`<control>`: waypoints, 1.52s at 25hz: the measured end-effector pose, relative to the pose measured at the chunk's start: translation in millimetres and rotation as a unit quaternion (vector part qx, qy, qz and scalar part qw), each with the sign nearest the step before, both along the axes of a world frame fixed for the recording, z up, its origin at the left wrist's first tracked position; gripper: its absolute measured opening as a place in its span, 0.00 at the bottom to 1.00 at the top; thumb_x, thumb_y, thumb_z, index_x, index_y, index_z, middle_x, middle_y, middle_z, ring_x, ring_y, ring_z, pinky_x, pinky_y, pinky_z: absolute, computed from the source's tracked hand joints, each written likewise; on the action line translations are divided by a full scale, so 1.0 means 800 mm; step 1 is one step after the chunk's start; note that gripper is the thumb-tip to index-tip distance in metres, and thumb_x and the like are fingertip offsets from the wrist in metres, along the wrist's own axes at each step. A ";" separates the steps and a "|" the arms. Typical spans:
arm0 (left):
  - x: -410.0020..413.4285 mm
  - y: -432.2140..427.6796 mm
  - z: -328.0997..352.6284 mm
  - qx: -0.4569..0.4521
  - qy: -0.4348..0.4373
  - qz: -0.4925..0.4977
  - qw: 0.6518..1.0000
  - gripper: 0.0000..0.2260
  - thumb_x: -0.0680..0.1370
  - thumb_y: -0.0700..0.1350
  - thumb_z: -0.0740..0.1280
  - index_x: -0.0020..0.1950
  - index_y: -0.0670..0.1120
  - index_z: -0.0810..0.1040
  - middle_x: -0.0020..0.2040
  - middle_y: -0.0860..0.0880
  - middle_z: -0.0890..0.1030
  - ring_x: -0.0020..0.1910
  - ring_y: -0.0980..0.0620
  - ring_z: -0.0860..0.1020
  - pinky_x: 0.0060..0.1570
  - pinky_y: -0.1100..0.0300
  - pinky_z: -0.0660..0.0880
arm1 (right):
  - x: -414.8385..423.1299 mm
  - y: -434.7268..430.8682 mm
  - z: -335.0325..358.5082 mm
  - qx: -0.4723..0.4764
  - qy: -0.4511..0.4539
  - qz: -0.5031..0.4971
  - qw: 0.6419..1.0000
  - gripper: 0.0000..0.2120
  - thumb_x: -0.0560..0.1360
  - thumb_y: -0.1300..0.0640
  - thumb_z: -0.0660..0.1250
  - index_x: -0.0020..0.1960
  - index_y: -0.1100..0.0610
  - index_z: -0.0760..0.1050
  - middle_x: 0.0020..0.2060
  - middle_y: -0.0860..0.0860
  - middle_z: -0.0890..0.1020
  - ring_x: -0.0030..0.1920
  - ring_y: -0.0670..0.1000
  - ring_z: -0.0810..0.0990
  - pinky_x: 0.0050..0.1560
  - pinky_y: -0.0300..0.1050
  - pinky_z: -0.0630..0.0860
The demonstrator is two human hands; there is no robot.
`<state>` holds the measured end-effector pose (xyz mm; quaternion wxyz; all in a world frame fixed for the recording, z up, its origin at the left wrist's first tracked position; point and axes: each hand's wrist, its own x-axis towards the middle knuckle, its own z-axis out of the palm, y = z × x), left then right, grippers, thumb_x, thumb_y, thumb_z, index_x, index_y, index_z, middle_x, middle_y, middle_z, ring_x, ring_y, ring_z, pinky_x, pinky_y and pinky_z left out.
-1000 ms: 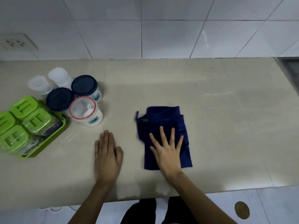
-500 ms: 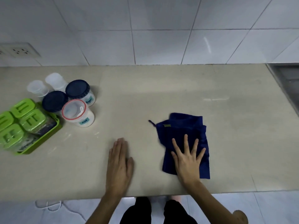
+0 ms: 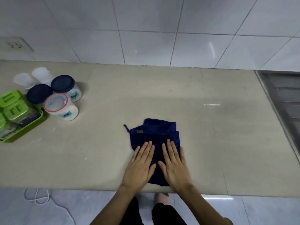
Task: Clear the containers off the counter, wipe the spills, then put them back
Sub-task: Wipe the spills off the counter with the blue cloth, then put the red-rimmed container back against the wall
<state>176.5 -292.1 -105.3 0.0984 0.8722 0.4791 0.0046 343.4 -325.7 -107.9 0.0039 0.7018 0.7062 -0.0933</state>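
Observation:
A folded dark blue cloth (image 3: 155,132) lies near the front edge of the beige counter (image 3: 162,95). My left hand (image 3: 139,166) and my right hand (image 3: 174,164) both press flat on its near half, fingers extended. At the far left stand the containers: two jars with dark blue lids (image 3: 63,83), a red-rimmed jar (image 3: 56,103) with a label, two clear plastic cups (image 3: 24,79), and a green tray (image 3: 32,124) holding green-lidded boxes (image 3: 13,109).
A steel sink drainboard (image 3: 282,98) borders the counter on the right. A white tiled wall with a socket (image 3: 14,45) runs behind. A small wet streak (image 3: 211,104) glints right of centre. A white cable (image 3: 39,198) lies on the floor.
My left hand has moved right from the bare counter onto the cloth, beside my right hand. The cloth has shifted right along the counter.

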 end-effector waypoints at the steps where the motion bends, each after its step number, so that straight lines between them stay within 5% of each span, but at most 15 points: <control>1: -0.006 -0.001 0.000 0.000 0.007 0.000 1.000 0.27 0.80 0.55 0.53 0.76 0.43 0.61 0.77 0.45 0.61 0.76 0.49 0.59 0.72 0.50 0.54 | 0.000 0.000 0.000 -0.004 0.000 0.011 1.000 0.30 0.81 0.42 0.39 0.77 0.59 0.51 0.77 0.57 0.53 0.77 0.55 0.50 0.73 0.58 0.53; 5: -0.041 0.001 0.015 0.014 0.013 -0.022 1.000 0.24 0.80 0.55 0.56 0.74 0.46 0.66 0.75 0.48 0.67 0.74 0.51 0.65 0.70 0.49 0.57 | 0.008 0.003 0.010 0.006 -0.005 0.032 0.999 0.29 0.81 0.44 0.42 0.73 0.59 0.62 0.74 0.59 0.64 0.74 0.58 0.63 0.71 0.58 0.56; 8: -0.091 0.023 0.030 0.038 -0.039 0.025 0.998 0.17 0.76 0.47 0.58 0.60 0.46 0.79 0.61 0.49 0.80 0.60 0.51 0.78 0.67 0.54 0.63 | -0.014 0.033 0.033 0.063 0.054 0.015 0.996 0.27 0.81 0.45 0.41 0.59 0.57 0.75 0.60 0.55 0.78 0.61 0.57 0.77 0.65 0.52 0.63; 11: -0.176 0.056 0.028 0.059 -0.094 0.147 0.983 0.16 0.74 0.47 0.58 0.54 0.43 0.81 0.56 0.47 0.82 0.54 0.50 0.79 0.60 0.62 0.67 | -0.082 0.081 0.045 0.111 0.102 0.061 0.987 0.20 0.80 0.44 0.52 0.59 0.55 0.74 0.61 0.52 0.77 0.63 0.53 0.73 0.66 0.49 0.63; 18: -0.328 0.133 0.003 0.066 -0.097 0.251 0.961 0.17 0.75 0.46 0.59 0.57 0.40 0.79 0.57 0.41 0.80 0.57 0.45 0.76 0.61 0.57 0.67 | -0.305 0.229 0.061 0.149 0.116 0.238 0.953 0.20 0.74 0.46 0.60 0.61 0.57 0.72 0.63 0.56 0.77 0.67 0.57 0.73 0.70 0.55 0.58; 22: -0.350 0.154 -0.016 0.070 -0.158 0.280 0.944 0.17 0.77 0.44 0.60 0.64 0.39 0.75 0.62 0.41 0.77 0.62 0.43 0.74 0.65 0.52 0.68 | -0.391 0.294 0.074 0.140 0.226 0.146 0.953 0.32 0.70 0.44 0.67 0.69 0.53 0.62 0.71 0.57 0.68 0.70 0.57 0.66 0.71 0.54 0.63; 29: -0.354 0.158 -0.026 0.058 -0.158 0.272 0.947 0.19 0.77 0.46 0.60 0.66 0.41 0.74 0.68 0.41 0.73 0.69 0.44 0.69 0.68 0.49 0.69 | -0.419 0.316 0.066 0.141 0.360 0.030 0.922 0.36 0.61 0.51 0.77 0.66 0.55 0.67 0.65 0.53 0.71 0.64 0.53 0.73 0.57 0.45 0.77; 38: -0.258 0.174 0.005 0.102 -0.208 0.110 0.967 0.18 0.76 0.43 0.61 0.65 0.43 0.76 0.65 0.45 0.77 0.65 0.49 0.71 0.69 0.55 0.65 | -0.224 0.265 0.076 0.155 0.327 -0.095 0.927 0.37 0.61 0.48 0.79 0.65 0.53 0.67 0.65 0.51 0.70 0.59 0.54 0.76 0.51 0.44 0.75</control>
